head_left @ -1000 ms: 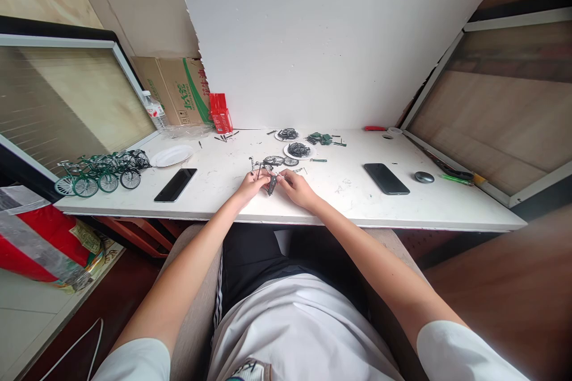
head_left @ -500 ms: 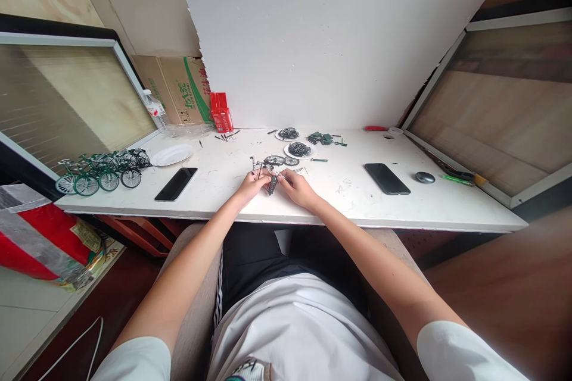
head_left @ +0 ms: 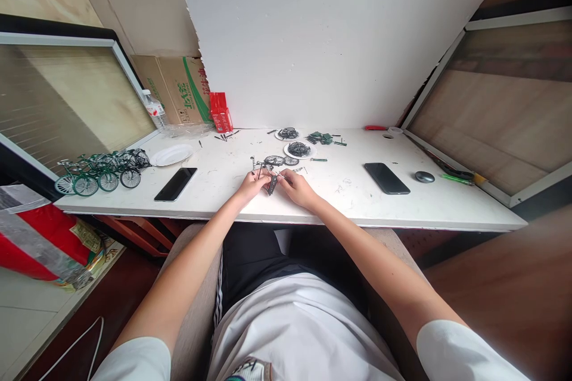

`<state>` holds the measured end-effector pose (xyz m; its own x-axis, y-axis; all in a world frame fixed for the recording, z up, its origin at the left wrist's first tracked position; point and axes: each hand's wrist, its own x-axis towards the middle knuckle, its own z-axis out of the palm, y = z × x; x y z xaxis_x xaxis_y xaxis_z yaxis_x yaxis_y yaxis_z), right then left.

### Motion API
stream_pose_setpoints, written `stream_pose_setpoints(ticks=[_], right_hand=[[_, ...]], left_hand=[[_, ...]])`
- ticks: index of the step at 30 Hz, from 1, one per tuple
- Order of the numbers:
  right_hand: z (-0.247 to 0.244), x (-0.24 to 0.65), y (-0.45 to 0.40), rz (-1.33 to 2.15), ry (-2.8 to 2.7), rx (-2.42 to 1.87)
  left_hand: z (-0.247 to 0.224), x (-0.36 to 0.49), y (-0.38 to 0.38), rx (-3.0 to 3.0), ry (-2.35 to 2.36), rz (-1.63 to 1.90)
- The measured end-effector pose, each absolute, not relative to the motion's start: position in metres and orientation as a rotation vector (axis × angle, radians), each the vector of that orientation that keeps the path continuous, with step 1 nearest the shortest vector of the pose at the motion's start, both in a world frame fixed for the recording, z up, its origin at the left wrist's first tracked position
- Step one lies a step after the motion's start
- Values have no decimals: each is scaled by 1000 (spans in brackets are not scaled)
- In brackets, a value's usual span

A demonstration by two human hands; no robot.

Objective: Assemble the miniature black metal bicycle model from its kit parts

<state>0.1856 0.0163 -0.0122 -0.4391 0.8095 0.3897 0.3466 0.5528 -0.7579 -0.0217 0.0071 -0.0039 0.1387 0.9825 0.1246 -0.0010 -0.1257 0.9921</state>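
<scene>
My left hand [head_left: 252,184] is closed on a dark miniature bicycle frame [head_left: 272,183], whose thin stem and handlebar stick up past the fingers. Part of the frame is hidden by the fingers. Against its right side, my right hand [head_left: 297,187] is closed in a pinch; a thin, light-coloured piece shows at its fingertips, too small to name. Just beyond the hands, small black bicycle wheels [head_left: 291,161] lie on the white table [head_left: 330,202]. Little metal bits [head_left: 300,169] are to the right of the wheels.
Several finished miniature bicycles [head_left: 98,175] stand at the left, near a white plate [head_left: 172,155] and a phone [head_left: 176,184]. Plates of black parts [head_left: 299,149] and green pieces [head_left: 322,138] lie behind the hands. Another phone [head_left: 386,178] and a mouse [head_left: 424,177] are at right.
</scene>
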Motion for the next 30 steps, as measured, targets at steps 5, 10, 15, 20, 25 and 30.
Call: stream_pose_setpoints(ticks=[5,10,15,20,25,30], right_hand=[[-12,185,16,759,-2023,-929],[-12,185,16,757,-2028,-936],[-12,185,16,756,-2031,-939],[-13,185,16,755,-2029,-933],[-13,185,16,756,-2027,-932],[-12,185,16,758,-2026,-936]], left_hand=[[-5,-22,8,1360,1051,1191],[-4,-21,8,1356,1051,1193],[-4,-20,8,1351,1059,1192],[-5,-20,8,1351,1049,1196],[-7,-21,9,1358,1031,1203],[-7,-20,9,1364,1024,1200]])
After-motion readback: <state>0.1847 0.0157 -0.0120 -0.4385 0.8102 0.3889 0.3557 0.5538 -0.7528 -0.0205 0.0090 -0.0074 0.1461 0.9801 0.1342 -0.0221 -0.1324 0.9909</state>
